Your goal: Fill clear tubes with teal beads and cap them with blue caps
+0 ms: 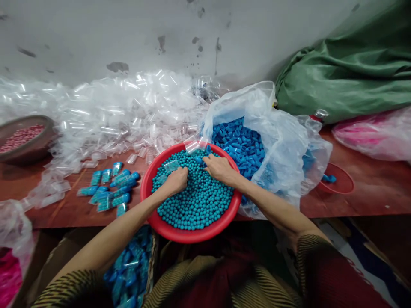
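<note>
A red basin (147,214) full of small turquoise beads (195,209) stands at the table's front edge. Over the beads my left hand (176,181) is closed, with a clear plastic tube (171,166) showing at its far side. My right hand (221,168) is closed too, pinching a blue plastic cap (199,160) at its fingertips. Another clear tube (192,146) lies at the basin's far rim, beside a second blue cap (208,149). Left of the basin lie several capped tubes (120,179) filled with beads.
Clear tubes (128,107) are heaped along the wall. Behind the basin's right side, a plastic bag (282,141) holds blue caps (239,143). A bowl of pink beads (22,136) sits far left. Below the table, a box contains filled tubes (131,265). Green cloth (346,77) bulges at right.
</note>
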Demonstrator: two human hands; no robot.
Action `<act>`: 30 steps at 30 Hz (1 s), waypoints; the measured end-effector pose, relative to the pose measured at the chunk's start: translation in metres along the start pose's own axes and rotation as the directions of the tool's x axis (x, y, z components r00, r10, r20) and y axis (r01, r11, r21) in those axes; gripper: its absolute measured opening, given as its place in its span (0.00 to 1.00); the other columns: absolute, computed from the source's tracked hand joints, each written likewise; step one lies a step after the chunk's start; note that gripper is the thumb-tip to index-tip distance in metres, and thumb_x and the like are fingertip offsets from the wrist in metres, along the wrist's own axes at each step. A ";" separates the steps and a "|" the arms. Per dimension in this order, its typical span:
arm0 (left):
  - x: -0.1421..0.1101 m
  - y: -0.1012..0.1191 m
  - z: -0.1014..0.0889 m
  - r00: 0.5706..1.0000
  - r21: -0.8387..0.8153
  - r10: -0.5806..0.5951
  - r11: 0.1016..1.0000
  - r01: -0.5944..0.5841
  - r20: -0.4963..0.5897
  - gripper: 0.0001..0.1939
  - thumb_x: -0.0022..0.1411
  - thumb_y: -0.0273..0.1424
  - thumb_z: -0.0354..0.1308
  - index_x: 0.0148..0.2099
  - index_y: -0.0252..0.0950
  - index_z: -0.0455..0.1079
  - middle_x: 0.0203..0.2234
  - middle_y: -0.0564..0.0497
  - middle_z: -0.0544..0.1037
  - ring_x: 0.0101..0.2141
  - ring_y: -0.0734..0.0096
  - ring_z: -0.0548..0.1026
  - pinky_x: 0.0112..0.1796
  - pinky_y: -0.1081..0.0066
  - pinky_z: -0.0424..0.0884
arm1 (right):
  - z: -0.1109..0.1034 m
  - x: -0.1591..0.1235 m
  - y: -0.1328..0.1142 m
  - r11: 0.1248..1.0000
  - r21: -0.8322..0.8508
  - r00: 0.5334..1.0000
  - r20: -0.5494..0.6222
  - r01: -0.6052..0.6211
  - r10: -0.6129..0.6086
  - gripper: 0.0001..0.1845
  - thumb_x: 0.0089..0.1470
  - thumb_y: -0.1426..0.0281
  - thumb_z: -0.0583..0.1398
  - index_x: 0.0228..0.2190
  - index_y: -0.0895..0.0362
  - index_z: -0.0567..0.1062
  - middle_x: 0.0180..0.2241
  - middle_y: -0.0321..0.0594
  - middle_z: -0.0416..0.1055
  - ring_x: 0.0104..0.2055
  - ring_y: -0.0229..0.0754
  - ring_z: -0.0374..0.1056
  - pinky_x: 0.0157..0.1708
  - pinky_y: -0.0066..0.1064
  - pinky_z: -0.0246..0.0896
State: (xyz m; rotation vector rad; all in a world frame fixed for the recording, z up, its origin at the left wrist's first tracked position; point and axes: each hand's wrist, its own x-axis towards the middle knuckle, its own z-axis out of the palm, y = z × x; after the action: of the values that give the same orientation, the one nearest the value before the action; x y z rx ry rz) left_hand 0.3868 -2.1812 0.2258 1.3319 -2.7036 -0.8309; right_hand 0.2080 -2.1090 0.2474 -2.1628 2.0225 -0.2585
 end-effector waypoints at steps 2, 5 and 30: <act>0.007 0.003 0.005 0.999 -0.147 -0.027 0.989 0.031 0.032 0.08 0.48 0.20 0.54 0.29 0.36 0.59 0.25 0.51 0.69 0.33 0.63 0.70 0.38 0.64 0.67 | 0.008 -0.003 -0.001 1.000 -0.020 0.998 0.061 0.005 -0.003 0.13 0.58 0.70 0.53 0.43 0.60 0.71 0.41 0.49 0.73 0.41 0.49 0.71 0.37 0.36 0.64; 0.012 0.008 0.011 0.993 -0.416 -0.048 0.905 0.089 0.109 0.07 0.48 0.25 0.55 0.29 0.36 0.59 0.23 0.54 0.68 0.29 0.68 0.70 0.34 0.67 0.68 | 0.012 -0.010 0.006 1.000 0.012 0.997 0.081 0.001 -0.002 0.13 0.58 0.70 0.54 0.45 0.58 0.70 0.41 0.47 0.74 0.45 0.48 0.70 0.40 0.34 0.63; -0.040 0.019 -0.001 0.974 -0.852 -0.217 0.495 0.168 0.067 0.13 0.46 0.33 0.64 0.32 0.34 0.65 0.23 0.57 0.71 0.26 0.78 0.68 0.29 0.75 0.61 | 0.004 -0.022 0.005 0.956 -0.204 0.969 0.171 0.212 -0.179 0.14 0.62 0.67 0.49 0.42 0.57 0.71 0.40 0.47 0.66 0.38 0.45 0.63 0.31 0.32 0.52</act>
State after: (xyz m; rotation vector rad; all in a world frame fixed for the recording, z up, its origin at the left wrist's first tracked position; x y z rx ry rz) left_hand 0.3989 -2.1425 0.2446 1.3015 -1.5859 -1.7926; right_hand 0.2031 -2.0875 0.2423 -2.4369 1.8316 0.1099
